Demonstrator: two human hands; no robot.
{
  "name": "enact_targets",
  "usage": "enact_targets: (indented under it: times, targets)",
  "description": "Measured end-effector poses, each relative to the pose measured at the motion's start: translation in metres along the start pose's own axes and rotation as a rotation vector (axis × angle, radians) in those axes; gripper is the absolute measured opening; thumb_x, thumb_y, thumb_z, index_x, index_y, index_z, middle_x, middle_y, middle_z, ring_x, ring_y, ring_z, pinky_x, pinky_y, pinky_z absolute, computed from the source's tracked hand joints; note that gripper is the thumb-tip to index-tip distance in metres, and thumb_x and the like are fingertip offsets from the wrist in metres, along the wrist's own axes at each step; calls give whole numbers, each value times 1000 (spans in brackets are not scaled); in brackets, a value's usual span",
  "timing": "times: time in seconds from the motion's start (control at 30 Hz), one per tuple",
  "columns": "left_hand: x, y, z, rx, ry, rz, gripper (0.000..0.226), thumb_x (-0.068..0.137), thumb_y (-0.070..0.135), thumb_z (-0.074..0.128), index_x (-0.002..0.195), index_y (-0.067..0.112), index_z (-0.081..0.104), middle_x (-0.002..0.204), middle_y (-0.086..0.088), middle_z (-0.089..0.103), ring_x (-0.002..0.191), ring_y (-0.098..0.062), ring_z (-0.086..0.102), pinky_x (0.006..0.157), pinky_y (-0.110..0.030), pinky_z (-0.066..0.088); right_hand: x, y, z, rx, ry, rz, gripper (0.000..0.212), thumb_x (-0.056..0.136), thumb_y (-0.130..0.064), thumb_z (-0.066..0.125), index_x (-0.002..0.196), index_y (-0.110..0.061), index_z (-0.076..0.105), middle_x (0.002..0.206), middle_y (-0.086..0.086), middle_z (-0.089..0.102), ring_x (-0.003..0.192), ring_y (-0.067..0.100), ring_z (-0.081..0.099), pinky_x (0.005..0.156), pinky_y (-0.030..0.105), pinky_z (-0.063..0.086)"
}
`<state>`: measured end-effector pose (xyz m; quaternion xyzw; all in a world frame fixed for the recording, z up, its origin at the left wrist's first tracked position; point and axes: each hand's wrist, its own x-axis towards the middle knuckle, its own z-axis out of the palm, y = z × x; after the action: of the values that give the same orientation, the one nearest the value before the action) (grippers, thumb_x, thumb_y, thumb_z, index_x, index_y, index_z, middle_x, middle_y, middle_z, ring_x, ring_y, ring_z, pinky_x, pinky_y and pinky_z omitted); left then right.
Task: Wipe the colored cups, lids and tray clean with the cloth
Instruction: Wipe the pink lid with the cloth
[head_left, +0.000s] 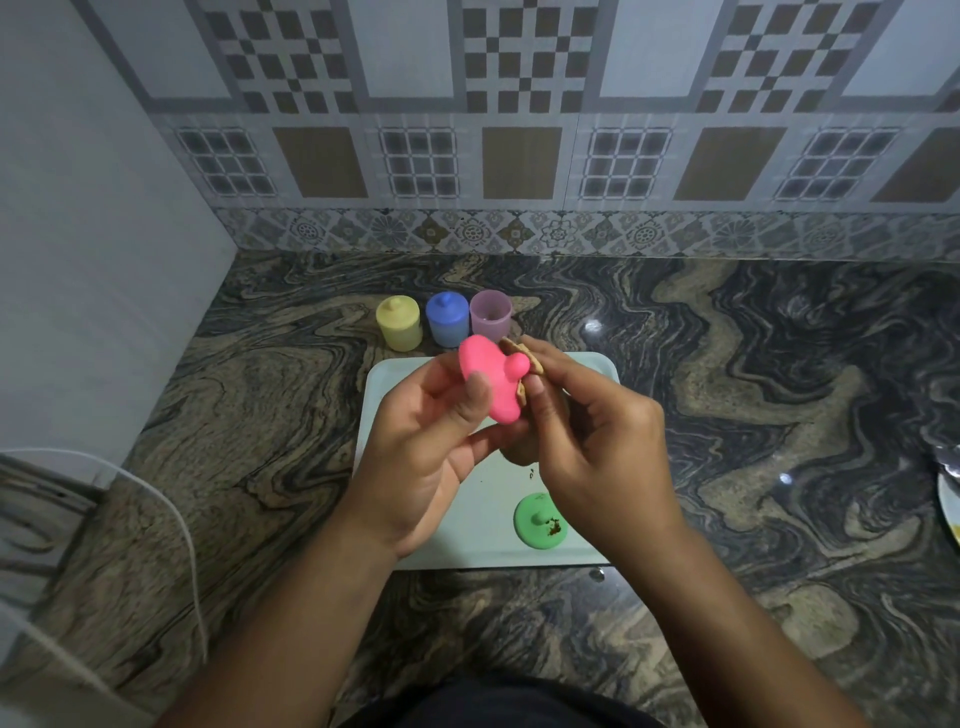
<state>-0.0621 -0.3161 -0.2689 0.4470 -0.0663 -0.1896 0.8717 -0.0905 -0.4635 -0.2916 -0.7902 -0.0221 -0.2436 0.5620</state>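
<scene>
My left hand (431, 441) grips the pink plastic knobbed lid (491, 379) by its rim; it seems light, stiff, slippery. My right hand (597, 431) pinches the tan cloth (537, 366) at its fingertips.

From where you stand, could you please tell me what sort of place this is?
Likely a home kitchen: a marbled stone countertop backed by a patterned tiled wall, with a tray on it.

Pink lid (491, 376), green lid (540, 521), swirled dark marble counter (727, 415).
</scene>
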Motion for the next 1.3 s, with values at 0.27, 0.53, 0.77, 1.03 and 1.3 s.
enact_targets:
  times: [0.27,0.53,0.77,1.03,1.3]
  targets:
    - [1,0,3,20,194,-169,34,92,36,53,105,10,72,96,-6,73,74,-9,65,45,-16,40,5,0,-3,-14,-11,-68,28,99,-13,60,124,-14,73,130,-1,71,86,15,77,69,41,62]
    - [0,3,-5,36,78,-155,33,93,24,49,106,7,73,108,-14,72,96,-24,71,72,-36,59,4,-1,-3,-47,22,-76,30,96,-9,61,123,-16,74,125,-12,70,105,7,74,83,39,63]
    - [-2,-3,-6,257,177,12,28,87,12,60,112,20,69,95,1,73,86,-10,69,52,-24,56,10,-1,-2,103,16,99,28,99,-9,63,124,-18,73,98,-21,75,79,2,72,70,26,62]
    - [-8,-4,-2,523,179,148,23,93,3,61,113,7,72,116,0,73,101,-17,72,53,-37,61,17,1,-3,82,-5,146,29,99,-5,63,122,-18,75,106,-14,77,98,0,73,85,25,59]
    - [2,-22,-18,877,264,370,24,83,19,78,105,29,75,123,7,65,111,-15,66,67,-40,62,15,5,0,99,8,149,34,100,-6,63,124,-28,71,117,-6,76,102,1,73,86,25,60]
